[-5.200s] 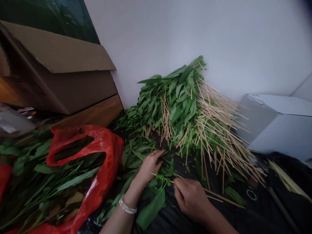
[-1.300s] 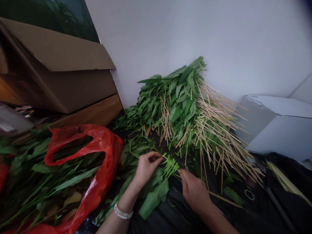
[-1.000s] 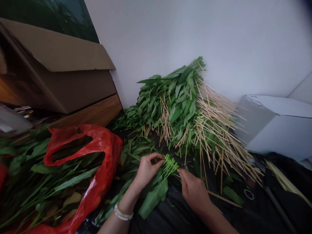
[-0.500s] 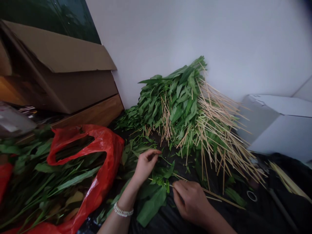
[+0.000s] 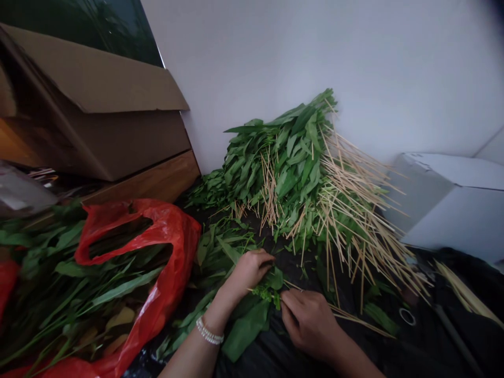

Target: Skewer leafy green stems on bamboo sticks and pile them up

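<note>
My left hand (image 5: pixel 249 271) is curled, fingers pinched on green leaves (image 5: pixel 271 283) lying on the black sheet. My right hand (image 5: pixel 311 323) is closed on a thin bamboo skewer (image 5: pixel 346 315) whose tip reaches into the same leaves between the hands. A larger leaf (image 5: pixel 246 331) hangs below them. Just beyond the hands, a big heap of skewered green leaves (image 5: pixel 291 168) leans against the white wall, its many bare stick ends (image 5: pixel 362 220) fanning out to the right.
A red plastic bag (image 5: pixel 157 247) full of loose long leaves lies at left. Cardboard boxes (image 5: pixel 102 115) are stacked behind it. A white box (image 5: pixel 452 205) stands at right, with more sticks (image 5: pixel 464 294) and a small ring (image 5: pixel 405 315) on the black sheet (image 5: pixel 394 346).
The leaf stems, fanned up between my hands a second ago, now lie lower on the sheet. My right hand drew back toward me, and my left hand moved down onto the leaves.
</note>
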Available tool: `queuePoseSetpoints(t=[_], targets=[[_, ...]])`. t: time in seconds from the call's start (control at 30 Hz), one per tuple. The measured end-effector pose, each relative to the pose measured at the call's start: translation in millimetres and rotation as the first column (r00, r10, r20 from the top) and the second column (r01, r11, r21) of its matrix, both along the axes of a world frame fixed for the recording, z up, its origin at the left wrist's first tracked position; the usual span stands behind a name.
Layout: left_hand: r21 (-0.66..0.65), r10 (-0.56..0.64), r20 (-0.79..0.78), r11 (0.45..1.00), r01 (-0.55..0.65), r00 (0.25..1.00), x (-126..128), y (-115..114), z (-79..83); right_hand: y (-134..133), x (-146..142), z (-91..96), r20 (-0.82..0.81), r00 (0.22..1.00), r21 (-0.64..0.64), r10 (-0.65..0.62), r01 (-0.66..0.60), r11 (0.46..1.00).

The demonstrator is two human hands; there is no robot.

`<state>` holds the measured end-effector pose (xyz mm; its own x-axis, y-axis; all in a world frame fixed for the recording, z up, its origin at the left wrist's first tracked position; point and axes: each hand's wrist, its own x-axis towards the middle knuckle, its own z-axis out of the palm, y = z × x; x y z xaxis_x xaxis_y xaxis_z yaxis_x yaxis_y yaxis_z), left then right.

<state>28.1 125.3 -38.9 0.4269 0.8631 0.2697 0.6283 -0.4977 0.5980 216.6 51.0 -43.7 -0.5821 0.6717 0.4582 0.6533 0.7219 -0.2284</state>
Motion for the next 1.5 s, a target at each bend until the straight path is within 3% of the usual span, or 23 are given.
queuePoseSetpoints(t=[0.13, 0.27, 0.47, 0.7, 1.5], targets=[[0.029, 0.132, 0.2, 0.99, -0.141, 0.971, -5.7, -2.3, 7.6, 3.6, 2.2, -0.7, -0.035, 0.999, 0.034, -0.031, 0.032, 0.999], [-0.048, 0.277, 0.433, 0.957, -0.285, 0.858, -14.5, -4.4, 12.4, 9.8, 8.4, -2.5, -0.071, 0.989, 0.037, -0.131, 0.133, 0.99], [-0.32, 0.39, 0.607, 0.918, -0.236, 0.692, -14.9, -6.1, 16.9, 14.3, 12.8, -7.1, -0.084, 0.977, -0.012, -0.196, 0.195, 0.981], [-0.369, 0.393, 0.637, 0.911, -0.185, 0.664, -10.9, -8.6, 20.9, 14.3, 12.3, -11.3, -0.121, 0.967, -0.016, -0.225, 0.225, 0.974], [-0.387, 0.373, 0.596, 0.91, -0.152, 0.711, -7.5, -14.0, 22.9, 14.6, 11.9, -13.0, -0.114, 0.963, -0.005, -0.245, 0.246, 0.969]])
